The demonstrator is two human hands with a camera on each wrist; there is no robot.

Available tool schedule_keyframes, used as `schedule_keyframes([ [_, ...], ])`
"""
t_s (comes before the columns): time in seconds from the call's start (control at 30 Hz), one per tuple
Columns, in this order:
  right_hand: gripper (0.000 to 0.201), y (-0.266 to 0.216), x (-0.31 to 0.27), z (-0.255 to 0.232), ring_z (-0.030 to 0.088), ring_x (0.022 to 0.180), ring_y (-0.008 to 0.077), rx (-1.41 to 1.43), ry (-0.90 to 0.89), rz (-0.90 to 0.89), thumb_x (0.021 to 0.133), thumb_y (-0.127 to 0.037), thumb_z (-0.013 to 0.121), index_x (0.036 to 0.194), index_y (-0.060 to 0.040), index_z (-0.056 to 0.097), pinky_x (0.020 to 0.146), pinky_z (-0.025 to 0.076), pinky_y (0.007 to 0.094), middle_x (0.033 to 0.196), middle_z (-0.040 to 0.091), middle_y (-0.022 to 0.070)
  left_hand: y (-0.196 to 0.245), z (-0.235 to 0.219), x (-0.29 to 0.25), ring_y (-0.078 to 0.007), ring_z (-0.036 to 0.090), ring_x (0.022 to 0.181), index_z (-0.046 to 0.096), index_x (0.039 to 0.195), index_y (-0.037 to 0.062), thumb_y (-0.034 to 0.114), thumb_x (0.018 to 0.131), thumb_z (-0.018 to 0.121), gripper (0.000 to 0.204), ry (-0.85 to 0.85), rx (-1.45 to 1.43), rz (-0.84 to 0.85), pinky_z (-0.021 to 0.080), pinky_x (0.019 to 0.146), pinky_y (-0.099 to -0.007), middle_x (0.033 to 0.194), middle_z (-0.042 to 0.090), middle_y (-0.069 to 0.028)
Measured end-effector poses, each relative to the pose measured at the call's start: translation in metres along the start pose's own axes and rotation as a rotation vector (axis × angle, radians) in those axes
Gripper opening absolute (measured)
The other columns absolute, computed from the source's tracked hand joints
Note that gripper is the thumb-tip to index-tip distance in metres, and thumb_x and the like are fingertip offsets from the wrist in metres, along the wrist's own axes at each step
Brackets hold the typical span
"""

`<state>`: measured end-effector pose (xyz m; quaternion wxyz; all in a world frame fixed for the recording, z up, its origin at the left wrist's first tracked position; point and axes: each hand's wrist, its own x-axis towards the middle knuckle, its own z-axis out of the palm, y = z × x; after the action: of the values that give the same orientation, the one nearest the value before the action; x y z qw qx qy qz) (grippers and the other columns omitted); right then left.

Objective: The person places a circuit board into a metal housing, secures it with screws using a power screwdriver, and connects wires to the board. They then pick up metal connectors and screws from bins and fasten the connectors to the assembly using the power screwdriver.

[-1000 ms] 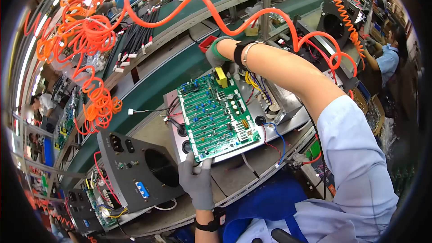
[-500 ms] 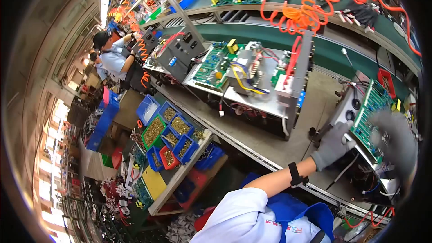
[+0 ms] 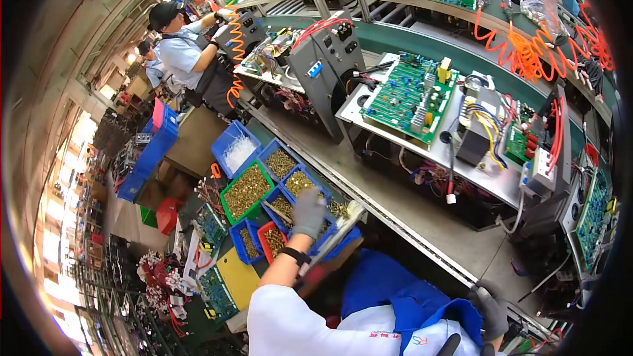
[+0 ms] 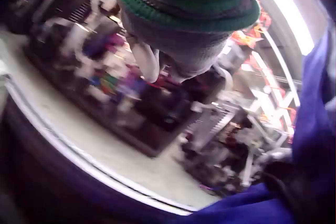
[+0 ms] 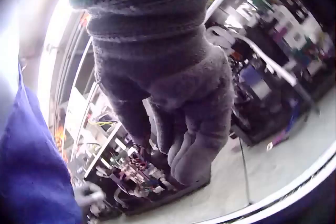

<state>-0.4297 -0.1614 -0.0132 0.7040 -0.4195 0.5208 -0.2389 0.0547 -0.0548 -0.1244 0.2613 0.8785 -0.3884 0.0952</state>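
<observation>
My left hand (image 3: 308,214), in a grey glove, reaches over blue bins of small brass-coloured hardware (image 3: 299,182). Its fingers point away from me and look blurred. The left wrist view shows the glove's green cuff (image 4: 184,16) and the thumb hanging down beside the fingers. Lower right in the head view, my gloved right hand (image 3: 490,310) is by the near edge of the conveyor. Seen from the right wrist, its fingers (image 5: 194,155) hang loosely curled with nothing held. Nearby on the right stands a chassis with a green circuit board (image 3: 593,214).
A larger chassis bearing a green circuit board (image 3: 409,95) and loose wires stands on the conveyor. Left of it is a grey panel (image 3: 333,59) on another unit. Orange coiled hoses (image 3: 527,53) hang at upper right. A person in a cap (image 3: 188,53) works farther along the line.
The head view has swung left. My left hand has gone from the circuit board's edge to the hardware bins. My right hand has left the board area and come down beside the conveyor edge.
</observation>
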Motion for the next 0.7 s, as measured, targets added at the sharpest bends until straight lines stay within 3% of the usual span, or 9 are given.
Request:
schedule_keyframes([
  [0.1,0.028,-0.003,0.03,0.035,0.06,0.079,0.0172,-0.08,-0.142,0.024,0.08,-0.014,0.062,0.104,0.0005,0.061,0.072,0.048,0.0299,0.09,0.064,0.0098,-0.078,-0.005,0.032,-0.0347,0.052,0.106,0.053,0.125,0.014,0.025,0.072,0.071,0.058,-0.109,0.331,-0.194,0.044,0.091,-0.0426,0.119,0.052,-0.0154],
  [0.17,0.031,-0.028,0.031,0.065,0.059,0.083,0.0144,-0.25,-0.175,-0.022,0.085,-0.018,0.06,0.105,0.0049,0.06,0.076,0.048,0.0284,0.092,0.063,0.0089,-0.086,-0.004,0.047,-0.0354,0.052,0.107,0.052,0.127,0.0144,0.028,0.072,0.073,0.061,-0.25,0.277,-0.307,0.044,0.091,-0.0434,0.121,0.05,-0.0189],
  [0.27,0.029,-0.039,0.037,0.087,0.059,0.087,0.0168,-0.382,-0.231,-0.159,0.086,-0.018,0.059,0.105,0.003,0.061,0.08,0.047,0.0294,0.092,0.064,0.0089,-0.097,0.005,0.054,-0.038,0.052,0.107,0.053,0.126,0.0138,0.029,0.071,0.074,0.061,-0.342,0.245,-0.267,0.044,0.091,-0.0441,0.12,0.05,-0.0218],
  [0.37,0.031,-0.027,0.042,0.09,0.06,0.093,0.0213,-0.473,-0.317,-0.159,0.089,-0.024,0.058,0.109,-0.0004,0.061,0.084,0.047,0.0319,0.098,0.065,0.013,-0.118,0.021,0.051,-0.0375,0.055,0.101,0.063,0.105,0.0055,0.021,0.068,0.076,0.043,-0.248,0.023,-0.114,0.044,0.089,-0.0439,0.106,0.058,-0.0226],
  [0.4,0.033,-0.023,0.042,0.089,0.06,0.096,0.023,-0.548,-0.292,-0.257,0.089,-0.025,0.058,0.111,-0.0006,0.06,0.086,0.046,0.0328,0.101,0.064,0.0144,-0.114,0.016,0.055,-0.0376,0.056,0.096,0.065,0.101,0.0044,0.016,0.066,0.077,0.038,-0.308,-0.001,-0.186,0.045,0.087,-0.0426,0.103,0.059,-0.0217],
  [0.43,0.035,-0.02,0.04,0.09,0.06,0.099,0.0247,-0.629,-0.283,-0.346,0.09,-0.027,0.058,0.112,-0.0007,0.06,0.088,0.046,0.0336,0.105,0.064,0.0157,-0.118,0.02,0.052,-0.0376,0.057,0.092,0.066,0.097,0.0038,0.013,0.065,0.078,0.036,-0.22,-0.004,-0.157,0.046,0.084,-0.0415,0.098,0.06,-0.0206],
  [0.53,0.039,-0.023,0.033,0.085,0.06,0.103,0.0264,-0.625,-0.255,-0.383,0.091,-0.031,0.057,0.116,-0.0016,0.058,0.089,0.046,0.0343,0.109,0.063,0.0164,-0.129,0.026,0.059,-0.0359,0.059,0.086,0.06,0.078,0.0018,0.009,0.059,0.074,0.025,-0.222,-0.006,-0.138,0.046,0.075,-0.0412,0.088,0.061,-0.0197],
  [0.63,0.042,-0.019,0.032,0.079,0.059,0.103,0.0271,-0.615,-0.248,-0.363,0.092,-0.035,0.055,0.118,-0.0022,0.058,0.09,0.045,0.0346,0.11,0.063,0.0167,-0.143,0.034,0.07,-0.0368,0.059,0.079,0.059,0.075,0.0023,0.009,0.059,0.073,0.022,-0.314,-0.041,-0.227,0.047,0.071,-0.0417,0.078,0.061,-0.0185],
  [0.7,0.042,-0.013,0.027,0.073,0.059,0.103,0.027,-0.64,-0.254,-0.385,0.092,-0.034,0.054,0.119,-0.0023,0.057,0.091,0.045,0.0348,0.11,0.063,0.0166,-0.139,0.034,0.071,-0.0376,0.059,0.073,0.059,0.071,0.0024,0.01,0.058,0.073,0.021,-0.288,-0.008,-0.155,0.048,0.068,-0.042,0.071,0.061,-0.0176],
])
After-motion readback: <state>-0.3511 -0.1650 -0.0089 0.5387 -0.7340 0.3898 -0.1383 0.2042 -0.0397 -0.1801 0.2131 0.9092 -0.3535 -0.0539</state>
